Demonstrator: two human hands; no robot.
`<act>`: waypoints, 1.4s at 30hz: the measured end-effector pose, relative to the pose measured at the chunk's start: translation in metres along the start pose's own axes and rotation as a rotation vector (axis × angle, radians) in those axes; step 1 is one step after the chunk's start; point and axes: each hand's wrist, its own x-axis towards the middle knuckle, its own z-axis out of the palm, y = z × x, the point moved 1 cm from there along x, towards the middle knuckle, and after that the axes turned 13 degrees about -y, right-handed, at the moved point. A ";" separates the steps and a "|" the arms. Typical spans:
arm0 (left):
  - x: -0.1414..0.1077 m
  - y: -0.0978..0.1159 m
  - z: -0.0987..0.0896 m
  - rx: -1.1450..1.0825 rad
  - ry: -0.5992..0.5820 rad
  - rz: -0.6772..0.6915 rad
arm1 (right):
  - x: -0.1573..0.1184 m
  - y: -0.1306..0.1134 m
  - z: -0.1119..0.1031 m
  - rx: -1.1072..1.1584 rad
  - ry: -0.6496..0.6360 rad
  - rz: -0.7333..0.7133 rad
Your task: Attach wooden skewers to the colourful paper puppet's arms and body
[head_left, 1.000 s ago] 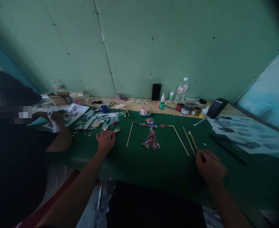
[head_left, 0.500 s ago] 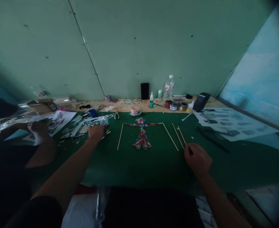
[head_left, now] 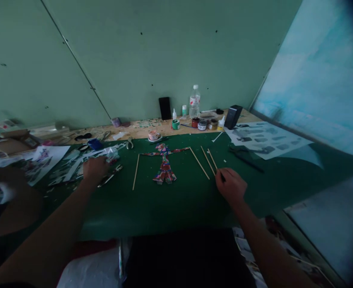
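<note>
A colourful cut-out figure (head_left: pixel 165 164) lies flat on the green mat (head_left: pixel 152 212), arms spread, with a thin stick (head_left: pixel 136 172) at its left arm's end and another stick (head_left: pixel 199 163) at its right. My right hand (head_left: pixel 231 185) is closed at the lower ends of two more sticks (head_left: pixel 211 159); a small dark thing shows between its fingers, too dim to name. My left hand (head_left: pixel 95 170) rests at the plastic scraps and a clear bag (head_left: pixel 112 153), its fingers mostly hidden. Pliers (head_left: pixel 112 176) lie just right of it.
Paint jars (head_left: pixel 202 125), glue bottles (head_left: pixel 174 115), a water bottle (head_left: pixel 195 102) and a black phone (head_left: pixel 165 108) stand at the back. Black-handled pliers (head_left: pixel 247 159) and a printed sheet (head_left: pixel 269 140) lie right. Another person's hand (head_left: pixel 10 180) is at far left.
The view has turned to the right, so the table's things appear shifted left. Both my hands stay at nearly the same places on the table.
</note>
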 end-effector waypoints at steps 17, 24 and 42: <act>-0.144 0.149 0.057 -0.466 0.220 0.372 | -0.001 0.000 0.000 -0.026 -0.048 0.020; -0.139 0.145 0.075 -0.514 0.279 0.240 | -0.001 0.001 0.002 -0.038 -0.045 0.026; -0.139 0.148 0.079 -0.514 0.463 0.233 | -0.002 0.000 0.002 -0.035 -0.027 -0.001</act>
